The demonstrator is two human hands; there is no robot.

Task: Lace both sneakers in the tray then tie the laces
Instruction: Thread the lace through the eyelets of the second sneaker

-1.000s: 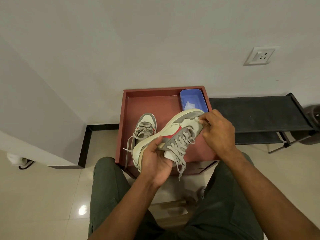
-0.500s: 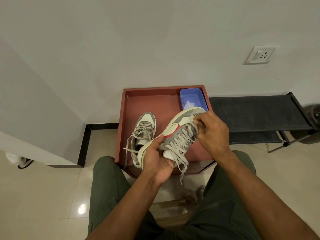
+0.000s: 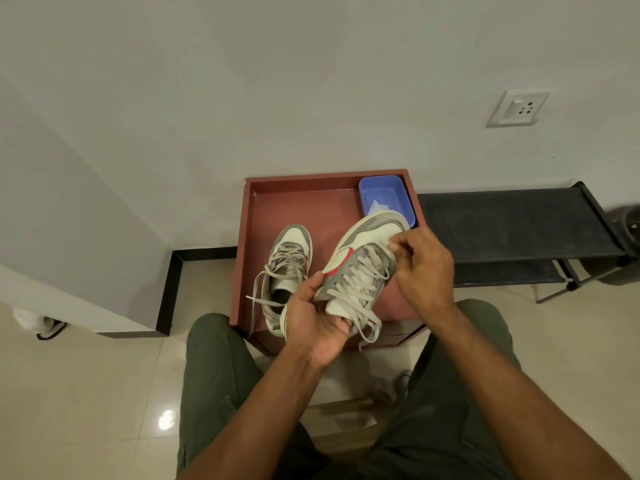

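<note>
Since the earlier frame the right hand (image 3: 420, 268) has slid down from the toe to the laces. Left of centre, the second sneaker (image 3: 288, 268) lies in the red tray (image 3: 250, 244). The left hand (image 3: 313, 320) grips the held sneaker (image 3: 360, 271) at its heel; the right pinches a lace.
</note>
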